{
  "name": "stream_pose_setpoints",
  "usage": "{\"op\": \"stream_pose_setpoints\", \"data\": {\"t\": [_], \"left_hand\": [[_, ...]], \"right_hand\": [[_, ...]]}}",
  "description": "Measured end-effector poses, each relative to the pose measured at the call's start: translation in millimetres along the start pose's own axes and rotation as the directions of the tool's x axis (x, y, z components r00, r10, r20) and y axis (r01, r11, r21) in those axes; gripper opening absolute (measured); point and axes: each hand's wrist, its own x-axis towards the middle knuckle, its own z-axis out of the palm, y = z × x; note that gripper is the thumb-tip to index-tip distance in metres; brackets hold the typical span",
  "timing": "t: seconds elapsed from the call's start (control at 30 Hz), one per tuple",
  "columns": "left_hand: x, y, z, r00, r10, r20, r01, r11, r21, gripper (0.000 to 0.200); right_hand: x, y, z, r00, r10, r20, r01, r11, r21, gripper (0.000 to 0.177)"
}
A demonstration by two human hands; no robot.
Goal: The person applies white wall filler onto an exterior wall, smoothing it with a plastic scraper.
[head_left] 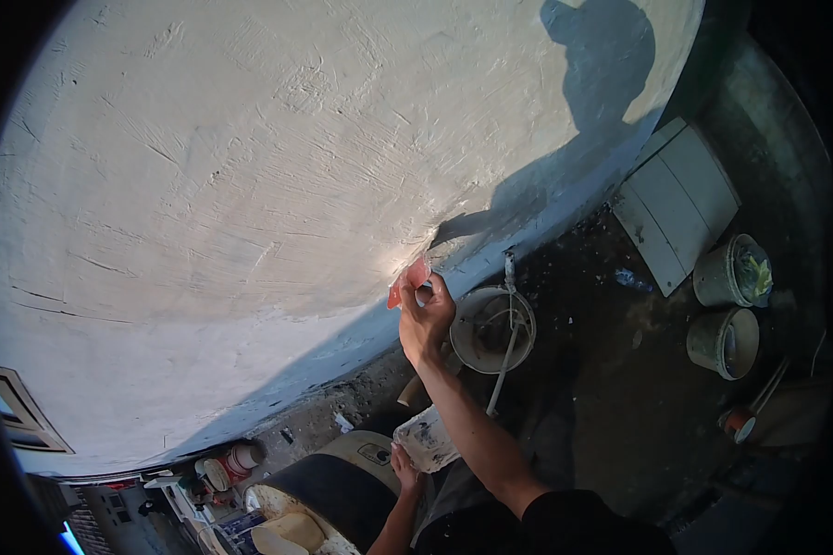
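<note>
My right hand [425, 322] pinches a red plastic scraper [415, 277] between thumb and fingers. The scraper's edge rests against the rough plastered wall [250, 185], near its lower part. Lower in the view, my left hand [405, 470] grips the edge of a whitish, smeared tray-like container [428, 438]. My right forearm passes in front of one end of this container, so its contents are hard to make out.
A bucket with a hose [492, 330] stands by the wall base. Two more buckets [710, 277] [710, 344], a pale panel [677, 208] and a small orange pot [739, 425] are at right. A dark barrel [329, 490] and assorted containers stand at lower left.
</note>
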Motion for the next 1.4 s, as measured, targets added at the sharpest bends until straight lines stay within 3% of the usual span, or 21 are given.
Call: {"op": "stream_pose_setpoints", "data": {"t": [0.17, 0.27, 0.3, 0.33, 0.37, 0.43, 0.5, 0.53, 0.6, 0.63, 0.77, 0.83, 0.93, 1.03, 1.17, 1.27, 1.37, 1.4], "left_hand": [[7, -2, -5, 0.997, -0.04, -0.067, 0.039, 0.999, -0.008, 0.049], [8, 1, -6, 0.998, -0.011, 0.06, 0.014, 0.999, -0.046, 0.044], [9, -3, -13, 0.972, 0.209, 0.109, -0.235, 0.899, 0.369, 0.043], [11, -11, -25, 0.894, 0.377, 0.243, -0.432, 0.581, 0.69, 0.042], [11, -19, -38, 0.785, 0.449, 0.427, -0.527, 0.12, 0.841, 0.043], [9, -16, -32, 0.679, 0.566, 0.468, -0.536, -0.053, 0.843, 0.042], [3, -1, -11, 0.763, 0.565, 0.314, -0.522, 0.251, 0.815, 0.044], [-4, 11, 4, 0.888, 0.429, 0.167, -0.419, 0.602, 0.68, 0.044], [-6, 17, 8, 0.979, 0.185, 0.081, -0.202, 0.887, 0.416, 0.043], [-1, 15, 3, 0.985, 0.143, 0.092, -0.167, 0.911, 0.377, 0.044], [14, 3, -15, 0.996, -0.001, 0.091, -0.011, 0.991, 0.134, 0.054], [11, 7, -12, 0.996, -0.01, 0.085, 0.001, 0.995, 0.105, 0.055], [9, 17, 1, 0.998, -0.025, 0.06, 0.025, 1.0, -0.01, 0.047], [9, 16, 1, 0.998, 0.007, 0.061, -0.006, 1.0, -0.021, 0.042], [14, 14, -9, 0.998, 0.015, 0.062, -0.023, 0.991, 0.128, 0.047], [19, 12, -6, 0.984, 0.142, 0.112, -0.157, 0.977, 0.141, 0.043], [3, 45, 31, 0.995, 0.033, 0.093, -0.024, 0.995, -0.096, 0.046], [3, 49, 36, 0.992, 0.051, 0.113, -0.041, 0.995, -0.087, 0.046]], "right_hand": [[-20, -15, 9, 1.0, 0.01, 0.024, -0.011, 0.999, 0.049, 0.016], [-30, -26, -15, 0.997, -0.082, 0.012, 0.083, 0.987, -0.138, 0.018], [-32, -30, -25, 0.995, -0.1, 0.0, 0.098, 0.978, -0.183, 0.019], [-30, -26, -43, 0.992, -0.126, 0.012, 0.126, 0.97, -0.21, 0.02], [-26, -23, -61, 0.991, -0.13, -0.006, 0.126, 0.969, -0.213, 0.019], [-10, -7, -96, 0.983, -0.095, -0.154, 0.06, 0.975, -0.216, 0.02], [19, 16, -131, 0.969, -0.09, -0.231, 0.0, 0.932, -0.364, 0.019], [31, 28, -143, 0.958, -0.091, -0.271, -0.037, 0.901, -0.431, 0.019], [54, 52, -153, 0.957, -0.125, -0.262, -0.05, 0.818, -0.572, 0.019], [63, 53, -149, 0.957, -0.142, -0.253, -0.054, 0.769, -0.636, 0.02], [69, 47, -100, 0.97, -0.149, -0.193, 0.002, 0.795, -0.606, 0.02], [59, 33, -73, 0.979, -0.165, -0.121, 0.069, 0.823, -0.563, 0.015], [37, 15, -28, 0.978, -0.209, 0.019, 0.21, 0.977, -0.034, 0.009], [6, -17, 20, 0.977, -0.178, 0.114, 0.164, 0.979, 0.123, 0.008], [-31, -45, 50, 0.982, -0.116, 0.148, 0.133, 0.985, -0.11, 0.011], [-56, -64, 56, 0.981, -0.141, 0.136, 0.17, 0.957, -0.233, 0.01], [-72, -85, 36, 0.98, -0.097, 0.172, 0.134, 0.966, -0.221, 0.016], [-74, -87, 19, 0.976, -0.093, 0.198, 0.131, 0.973, -0.189, 0.018]]}}
